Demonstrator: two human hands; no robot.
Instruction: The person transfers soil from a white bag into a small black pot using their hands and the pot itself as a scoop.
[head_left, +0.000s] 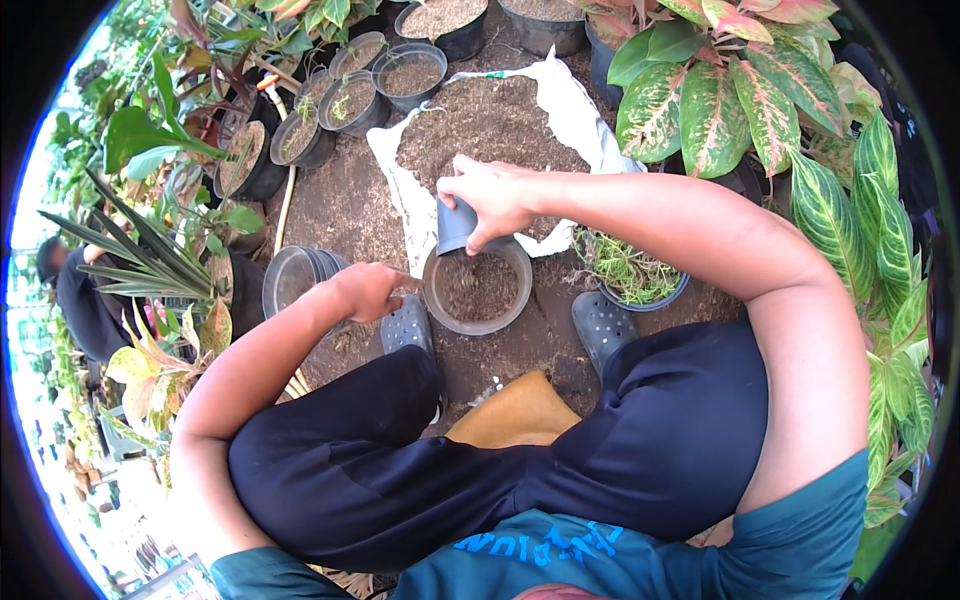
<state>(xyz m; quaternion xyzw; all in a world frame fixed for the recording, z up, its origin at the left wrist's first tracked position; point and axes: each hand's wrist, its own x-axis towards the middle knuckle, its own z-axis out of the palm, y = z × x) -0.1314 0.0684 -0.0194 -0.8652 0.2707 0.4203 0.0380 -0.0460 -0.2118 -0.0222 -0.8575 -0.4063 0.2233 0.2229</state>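
Note:
My right hand (490, 200) grips a small dark grey pot (455, 228), tilted over the far rim of a larger round plant pot (478, 329). Dark soil (490, 285) lies inside that larger pot, which stands on the ground between my feet. Just left of its rim is my left hand (368, 290), fingers curled together; whatever they may hold is too small to make out. Beyond the pot, a white sack (400, 190) lies spread with a heap of loose soil (480, 120) on it.
Stacked empty pots (290, 280) stand left of my left hand. A pot of small green plants (635, 270) sits by my right shoe (603, 325). Several soil-filled pots (410, 72) line the far left. Leafy plants (740, 90) crowd the right. Another person (85, 300) is at far left.

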